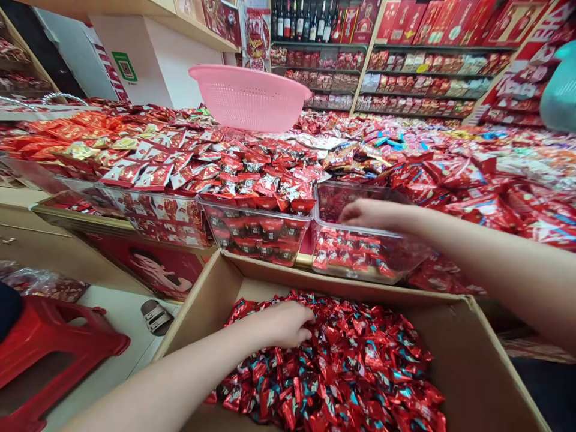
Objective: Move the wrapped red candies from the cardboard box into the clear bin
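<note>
Candies (360,366) in the carton (477,366) could scatter if the left hand (285,324), half curled, lifts too many, or the right hand (357,213), loosely bent, tips the clear bin (396,252); whether either holds any, I cannot tell.

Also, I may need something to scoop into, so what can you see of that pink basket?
The pink basket looks like plastic, wide and upright, with a plain rim, small holes through its sides and a narrower base. It sits on the heaped wrapped packets, its rim appearing slightly lower at the right. Neither the left hand nor the right hand touches it; its inside is hidden.
</note>
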The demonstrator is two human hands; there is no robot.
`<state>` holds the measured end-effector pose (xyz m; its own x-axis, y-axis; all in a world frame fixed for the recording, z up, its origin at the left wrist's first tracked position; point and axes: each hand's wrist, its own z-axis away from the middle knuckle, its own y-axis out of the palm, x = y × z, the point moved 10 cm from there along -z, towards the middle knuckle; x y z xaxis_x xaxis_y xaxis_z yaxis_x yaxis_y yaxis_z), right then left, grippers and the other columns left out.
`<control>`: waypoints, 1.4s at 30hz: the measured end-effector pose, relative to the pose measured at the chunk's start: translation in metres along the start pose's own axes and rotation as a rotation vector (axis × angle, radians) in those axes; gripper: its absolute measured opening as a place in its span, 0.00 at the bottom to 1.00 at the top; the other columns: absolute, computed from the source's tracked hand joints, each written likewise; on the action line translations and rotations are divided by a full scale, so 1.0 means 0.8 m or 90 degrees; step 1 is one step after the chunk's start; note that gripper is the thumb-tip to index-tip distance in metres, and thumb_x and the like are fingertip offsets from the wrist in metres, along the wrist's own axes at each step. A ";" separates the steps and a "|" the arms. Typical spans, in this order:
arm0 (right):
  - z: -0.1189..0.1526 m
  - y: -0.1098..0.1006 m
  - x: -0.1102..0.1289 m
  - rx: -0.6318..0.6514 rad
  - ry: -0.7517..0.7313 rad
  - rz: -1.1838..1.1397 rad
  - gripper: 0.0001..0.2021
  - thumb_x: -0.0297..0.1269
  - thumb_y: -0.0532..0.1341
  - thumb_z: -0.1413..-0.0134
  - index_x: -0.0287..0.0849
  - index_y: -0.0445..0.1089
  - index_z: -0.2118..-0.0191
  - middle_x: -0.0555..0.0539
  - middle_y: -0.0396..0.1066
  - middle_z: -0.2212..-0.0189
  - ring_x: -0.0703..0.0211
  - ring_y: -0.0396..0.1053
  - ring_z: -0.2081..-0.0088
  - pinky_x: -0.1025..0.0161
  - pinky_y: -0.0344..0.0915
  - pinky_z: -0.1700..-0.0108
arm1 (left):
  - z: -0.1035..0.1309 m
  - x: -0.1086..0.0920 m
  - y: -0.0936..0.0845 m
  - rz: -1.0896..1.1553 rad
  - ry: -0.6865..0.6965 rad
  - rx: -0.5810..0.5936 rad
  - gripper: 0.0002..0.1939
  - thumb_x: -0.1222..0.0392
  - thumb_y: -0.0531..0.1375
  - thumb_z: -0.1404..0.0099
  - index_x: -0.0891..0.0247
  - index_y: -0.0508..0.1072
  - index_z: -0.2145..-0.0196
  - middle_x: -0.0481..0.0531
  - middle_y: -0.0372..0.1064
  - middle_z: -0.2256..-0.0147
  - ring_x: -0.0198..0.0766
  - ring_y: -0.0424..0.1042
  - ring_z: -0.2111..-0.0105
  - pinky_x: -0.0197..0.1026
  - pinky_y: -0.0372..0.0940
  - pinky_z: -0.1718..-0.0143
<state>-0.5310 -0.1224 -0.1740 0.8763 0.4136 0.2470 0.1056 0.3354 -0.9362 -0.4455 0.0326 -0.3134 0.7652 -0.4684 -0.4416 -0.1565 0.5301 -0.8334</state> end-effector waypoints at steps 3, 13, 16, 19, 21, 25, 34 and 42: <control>0.052 -0.065 0.040 -0.280 -0.093 -0.021 0.13 0.40 0.55 0.50 0.37 0.70 0.64 0.49 0.70 0.72 0.63 0.66 0.70 0.65 0.61 0.66 | -0.004 0.010 0.015 -0.021 -0.028 0.027 0.15 0.59 0.55 0.44 0.60 0.69 0.57 0.56 0.70 0.59 0.48 0.69 0.60 0.43 0.63 0.62; 0.127 0.210 0.050 -0.036 -0.130 0.096 0.14 0.25 0.50 0.52 0.37 0.69 0.61 0.39 0.70 0.63 0.51 0.66 0.61 0.58 0.62 0.59 | -0.014 0.020 0.042 -0.031 -0.044 0.047 0.14 0.58 0.56 0.47 0.62 0.71 0.62 0.57 0.72 0.64 0.47 0.71 0.65 0.42 0.63 0.67; 0.103 0.263 0.030 -0.022 -0.099 0.058 0.21 0.25 0.51 0.53 0.36 0.63 0.51 0.38 0.67 0.55 0.50 0.64 0.54 0.58 0.59 0.53 | -0.014 0.023 0.036 -0.021 -0.051 0.039 0.14 0.57 0.56 0.47 0.59 0.71 0.61 0.53 0.72 0.67 0.43 0.71 0.69 0.38 0.63 0.72; 0.098 0.272 0.028 -0.016 -0.089 0.050 0.16 0.22 0.50 0.55 0.39 0.68 0.60 0.41 0.71 0.65 0.53 0.67 0.60 0.61 0.61 0.58 | -0.015 0.028 0.030 -0.008 -0.072 0.032 0.13 0.57 0.55 0.46 0.58 0.72 0.63 0.50 0.72 0.70 0.41 0.71 0.72 0.37 0.62 0.74; 0.104 0.263 0.031 -0.015 -0.112 0.001 0.15 0.23 0.51 0.56 0.41 0.69 0.63 0.43 0.71 0.66 0.55 0.67 0.61 0.63 0.60 0.59 | -0.016 0.032 0.026 -0.001 -0.087 0.014 0.14 0.58 0.55 0.46 0.60 0.72 0.62 0.52 0.72 0.68 0.43 0.71 0.69 0.39 0.64 0.70; 0.113 0.268 0.019 0.120 -0.092 -0.120 0.10 0.37 0.58 0.56 0.42 0.71 0.66 0.46 0.72 0.67 0.56 0.67 0.64 0.66 0.60 0.64 | -0.021 0.035 0.024 0.026 -0.076 -0.045 0.24 0.59 0.52 0.42 0.61 0.61 0.47 0.58 0.61 0.50 0.47 0.63 0.52 0.44 0.58 0.52; 0.099 0.269 -0.006 -0.006 -0.020 -0.163 0.08 0.32 0.52 0.51 0.39 0.68 0.67 0.43 0.69 0.67 0.57 0.66 0.65 0.65 0.57 0.65 | -0.050 0.071 0.049 0.115 -0.197 -0.108 0.18 0.52 0.46 0.35 0.62 0.67 0.54 0.57 0.68 0.57 0.45 0.67 0.57 0.46 0.60 0.57; 0.097 0.271 -0.012 -0.041 0.010 -0.168 0.10 0.31 0.54 0.51 0.38 0.69 0.64 0.40 0.69 0.64 0.53 0.67 0.60 0.61 0.60 0.59 | -0.059 0.068 0.003 0.222 -0.209 -0.238 0.09 0.58 0.57 0.43 0.62 0.73 0.65 0.54 0.72 0.66 0.46 0.68 0.59 0.47 0.58 0.56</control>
<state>-0.5529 0.0124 -0.3601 0.8219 0.3056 0.4808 0.3602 0.3751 -0.8541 -0.4335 -0.0250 -0.3550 0.7723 -0.0378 -0.6341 -0.5961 0.3018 -0.7440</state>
